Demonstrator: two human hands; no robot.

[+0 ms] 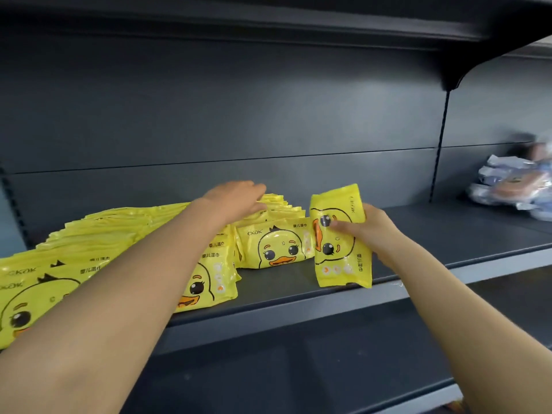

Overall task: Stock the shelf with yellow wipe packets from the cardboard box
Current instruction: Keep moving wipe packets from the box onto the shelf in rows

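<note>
Yellow packet (pixel 343 264), pinched between thumb and fingers of the right hand (pixel 370 231), is held on end, long axis upright, just right of the packet row (pixel 277 246) at frame centre, on whose tops the left hand (pixel 236 198) rests with straight fingers, above the dark shelf (pixel 298 297).

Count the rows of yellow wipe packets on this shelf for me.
3. Far-left row, cut by the frame; middle row, partly behind the left arm; right row, under the left hand. The right hand holds one loose packet. The arm may hide more.
</note>
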